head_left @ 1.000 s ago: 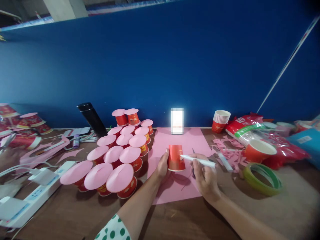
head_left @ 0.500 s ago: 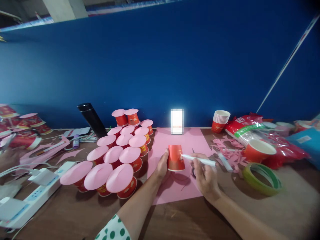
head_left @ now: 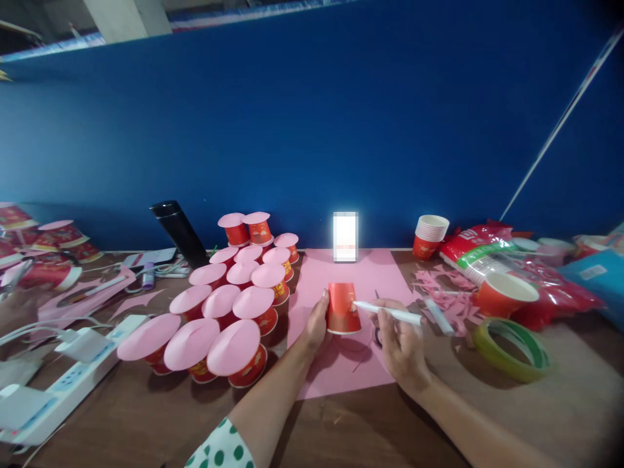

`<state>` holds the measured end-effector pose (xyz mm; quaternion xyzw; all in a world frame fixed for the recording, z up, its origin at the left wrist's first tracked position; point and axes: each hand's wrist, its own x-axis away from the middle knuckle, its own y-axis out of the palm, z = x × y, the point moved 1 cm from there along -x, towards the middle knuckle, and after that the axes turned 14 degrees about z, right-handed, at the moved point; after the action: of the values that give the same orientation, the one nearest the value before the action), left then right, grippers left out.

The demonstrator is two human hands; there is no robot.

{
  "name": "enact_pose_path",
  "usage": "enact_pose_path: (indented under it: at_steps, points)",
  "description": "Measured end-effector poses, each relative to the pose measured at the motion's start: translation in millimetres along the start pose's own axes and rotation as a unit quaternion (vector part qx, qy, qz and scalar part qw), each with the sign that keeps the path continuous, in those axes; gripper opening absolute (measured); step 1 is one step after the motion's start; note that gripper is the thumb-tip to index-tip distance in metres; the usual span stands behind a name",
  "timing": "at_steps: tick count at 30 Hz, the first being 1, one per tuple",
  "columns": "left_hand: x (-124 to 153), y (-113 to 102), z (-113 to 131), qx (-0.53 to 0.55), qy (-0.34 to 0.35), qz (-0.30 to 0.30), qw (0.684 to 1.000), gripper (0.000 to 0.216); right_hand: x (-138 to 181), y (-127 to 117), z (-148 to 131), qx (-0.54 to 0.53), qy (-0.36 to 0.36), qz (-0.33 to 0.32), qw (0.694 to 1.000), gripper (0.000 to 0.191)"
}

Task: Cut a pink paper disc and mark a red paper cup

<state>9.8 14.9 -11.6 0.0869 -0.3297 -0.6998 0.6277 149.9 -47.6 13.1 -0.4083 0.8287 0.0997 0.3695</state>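
My left hand [head_left: 316, 323] is closed around the left side of a red paper cup [head_left: 342, 309], which is upside down with its white rim at the bottom. In my right hand [head_left: 400, 341] I hold a white marker pen [head_left: 397, 315] in a writing grip. The pen's tip meets the right part of the cup's printed side. Beneath both hands lies a pink paper sheet [head_left: 351, 270]. Scissors [head_left: 377, 335] lie on it, partly hidden by my right hand. Several red cups topped with pink paper cones [head_left: 234, 348] stand to the left.
A stack of paper cups [head_left: 431, 235], a red plastic bag [head_left: 480, 244], pink scraps [head_left: 446, 296] and a tape roll [head_left: 511, 351] are at right. A black flask [head_left: 179, 234] and a power strip [head_left: 78, 374] are at left. At far left a person's hand [head_left: 17, 305] is blurred.
The cup, the marker pen and both my hands stay almost in place. At far left, the other person's hand and the cup near it shift slightly.
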Motion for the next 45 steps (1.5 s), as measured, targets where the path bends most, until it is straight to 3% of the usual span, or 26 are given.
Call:
enact_pose_path:
  at_steps: [8, 39, 45]
  points:
    - [0.2, 0.9, 0.2, 0.019, 0.008, 0.000, 1.000, 0.053, 3.8, 0.3, 2.3, -0.018, 0.029, 0.011, 0.999, 0.023]
    - [-7.4, -5.8, -4.2, 0.031, 0.001, -0.025, 0.999, 0.053, 1.9, 1.5, 2.5, -0.025, 0.026, -0.003, 0.999, 0.022]
    - [-4.7, -3.8, -1.9, 0.025, -0.001, -0.008, 1.000, 0.053, 0.1, 0.9, -1.4, -0.020, 0.014, -0.002, 1.000, 0.022]
